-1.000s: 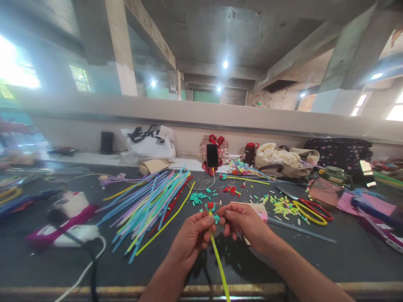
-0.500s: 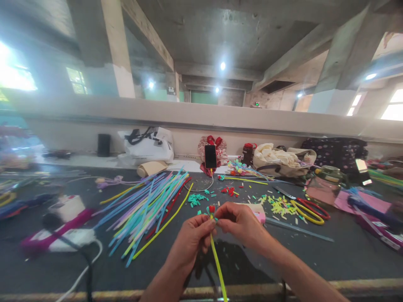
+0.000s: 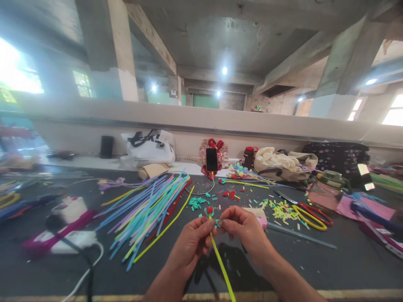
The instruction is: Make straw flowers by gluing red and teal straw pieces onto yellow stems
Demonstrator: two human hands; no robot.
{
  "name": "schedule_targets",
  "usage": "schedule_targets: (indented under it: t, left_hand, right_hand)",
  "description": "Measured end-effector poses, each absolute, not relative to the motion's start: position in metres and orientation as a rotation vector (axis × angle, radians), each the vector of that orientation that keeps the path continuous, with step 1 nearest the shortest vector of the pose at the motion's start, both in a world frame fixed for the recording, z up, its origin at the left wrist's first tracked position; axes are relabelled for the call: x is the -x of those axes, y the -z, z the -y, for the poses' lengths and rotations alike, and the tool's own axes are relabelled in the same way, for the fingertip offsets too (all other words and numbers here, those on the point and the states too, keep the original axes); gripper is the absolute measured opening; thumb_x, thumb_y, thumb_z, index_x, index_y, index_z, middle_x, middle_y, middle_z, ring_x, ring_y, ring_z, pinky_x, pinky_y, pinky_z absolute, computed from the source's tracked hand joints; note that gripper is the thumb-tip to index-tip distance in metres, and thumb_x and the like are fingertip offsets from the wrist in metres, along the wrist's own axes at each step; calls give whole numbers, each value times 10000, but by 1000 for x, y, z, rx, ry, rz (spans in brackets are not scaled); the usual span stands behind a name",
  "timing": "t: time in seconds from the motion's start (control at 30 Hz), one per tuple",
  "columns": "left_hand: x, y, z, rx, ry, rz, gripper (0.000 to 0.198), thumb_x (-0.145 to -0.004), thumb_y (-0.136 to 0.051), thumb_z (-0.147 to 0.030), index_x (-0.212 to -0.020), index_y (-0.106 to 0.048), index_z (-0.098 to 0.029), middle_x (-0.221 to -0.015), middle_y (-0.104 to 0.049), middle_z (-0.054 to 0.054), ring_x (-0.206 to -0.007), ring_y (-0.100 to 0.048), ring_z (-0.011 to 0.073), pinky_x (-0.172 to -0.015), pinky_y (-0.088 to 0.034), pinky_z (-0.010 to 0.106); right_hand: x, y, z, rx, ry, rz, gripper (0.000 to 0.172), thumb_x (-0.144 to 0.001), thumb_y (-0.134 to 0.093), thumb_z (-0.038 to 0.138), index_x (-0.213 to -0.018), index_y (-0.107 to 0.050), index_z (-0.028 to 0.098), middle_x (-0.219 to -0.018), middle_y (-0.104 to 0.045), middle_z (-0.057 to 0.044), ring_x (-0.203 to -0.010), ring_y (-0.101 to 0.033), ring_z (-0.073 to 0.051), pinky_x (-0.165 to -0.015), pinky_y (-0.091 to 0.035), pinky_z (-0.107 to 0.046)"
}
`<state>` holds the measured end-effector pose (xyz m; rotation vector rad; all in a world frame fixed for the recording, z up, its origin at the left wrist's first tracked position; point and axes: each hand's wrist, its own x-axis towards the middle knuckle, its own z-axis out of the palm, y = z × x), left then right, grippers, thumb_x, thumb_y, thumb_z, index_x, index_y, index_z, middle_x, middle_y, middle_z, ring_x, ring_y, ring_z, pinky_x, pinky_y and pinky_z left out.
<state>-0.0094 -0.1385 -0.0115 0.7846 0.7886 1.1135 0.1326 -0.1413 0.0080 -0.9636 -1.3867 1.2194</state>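
Observation:
My left hand (image 3: 195, 237) is closed around a yellow-green pipe cleaner (image 3: 223, 264), pinched just below its top. A small flower head (image 3: 210, 210), with a red centre and teal pieces around it, sits at the upper end of this stem. My right hand (image 3: 242, 226) is just right of the flower, thumb and forefinger curled together. Teal shows near its fingertips, but whether they grip a piece cannot be made out. Beyond the hands are short teal pieces (image 3: 197, 203), red pieces (image 3: 231, 194) and pale yellow pieces (image 3: 283, 210).
A heap of long pipe cleaners (image 3: 154, 214) lies left. Scissors (image 3: 310, 216) with red and yellow handles, a glass jar (image 3: 329, 188) and a pink sheet (image 3: 367, 208) are right. A phone (image 3: 211, 159) leans at the back, cable attached. A power strip (image 3: 67, 230) lies at left.
My right hand has drawn slightly right, away from the flower, so a gap now shows between the hands. My left hand keeps its grip on the stem. The view has shifted a little.

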Motion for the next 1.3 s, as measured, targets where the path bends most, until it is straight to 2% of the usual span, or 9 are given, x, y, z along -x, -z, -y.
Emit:
schedule_targets:
  t: [0.3, 0.8, 0.9, 1.07, 1.3]
  left_hand:
    - [9, 12, 138, -773, -1161, -792, 228, -553, -724, -290, -594, -576, -122, -487, -540, -40, -317, -394, 10, -293, -277, 117]
    - [8, 19, 136, -883, -1135, -816, 286, -590, -682, -377, -556, -593, -107, -381, -521, -31, -244, -332, 8, -266, -202, 131]
    - [9, 19, 136, -872, -1128, -812, 247, -598, -690, -338, -568, -610, -106, -416, -539, -27, -275, -374, 11, -279, -252, 120]
    - [11, 15, 137, -774, -1050, -724, 183, -571, -721, -181, -724, -659, -102, -591, -602, 5, -416, -491, 28, -369, -382, 106]
    - [10, 14, 137, -738, -1087, -735, 170, -550, -729, -147, -684, -634, -103, -579, -601, 4, -384, -475, 22, -336, -359, 102]
  right_hand:
    - [-119, -1, 137, 1004, -1284, 1262, 160, -600, -655, 265, -668, -579, 142, -509, -531, 42, -410, -338, -40, -396, -239, -173]
    - [-123, -2, 139, 1041, -1341, 1302, 214, -653, -615, 346, -650, -533, 149, -421, -462, 72, -358, -377, -42, -363, -221, -163]
    - [-123, -1, 137, 1068, -1318, 1295, 225, -647, -620, 354, -648, -531, 148, -408, -462, 75, -343, -362, -38, -357, -204, -164]
    - [-127, 1, 136, 1077, -1288, 1294, 212, -653, -615, 345, -658, -524, 154, -416, -455, 82, -352, -363, -40, -361, -216, -165]
    - [-135, 4, 141, 1096, -1249, 1318, 194, -681, -591, 334, -653, -537, 150, -397, -470, 73, -342, -351, -42, -360, -226, -169]
